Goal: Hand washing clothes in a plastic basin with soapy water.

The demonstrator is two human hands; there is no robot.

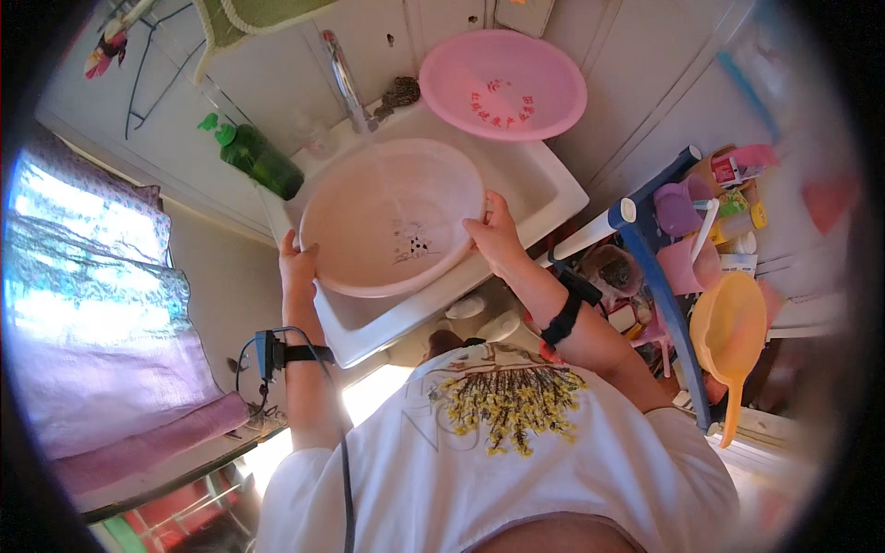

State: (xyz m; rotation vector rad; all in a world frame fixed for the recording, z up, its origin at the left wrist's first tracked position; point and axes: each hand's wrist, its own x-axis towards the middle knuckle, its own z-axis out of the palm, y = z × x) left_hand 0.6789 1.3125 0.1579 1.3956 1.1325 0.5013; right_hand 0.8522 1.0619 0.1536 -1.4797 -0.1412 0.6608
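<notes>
Between my hands is a pale pink plastic washbasin [373,200] with a small printed cartoon on its bottom, held over a white ceramic sink [546,186]. My left hand [297,263] grips the basin's left rim, thumb on the inner side. On the right rim, my right hand [496,235] has its thumb over the edge and fingers around the outside. The chrome faucet [348,86] rises behind the basin's far rim. Faint streaks below the spout may be running water; I cannot tell for certain. The basin hides much of the sink bowl.
A brighter pink basin [449,76] bearing red writing rests at the sink's back right corner. A green pump bottle [263,162] stands at the left corner, a dark scrubber [404,92] beside the faucet. Rightward, a blue-and-white rack [653,290] holds cups and a yellow dipper [726,325].
</notes>
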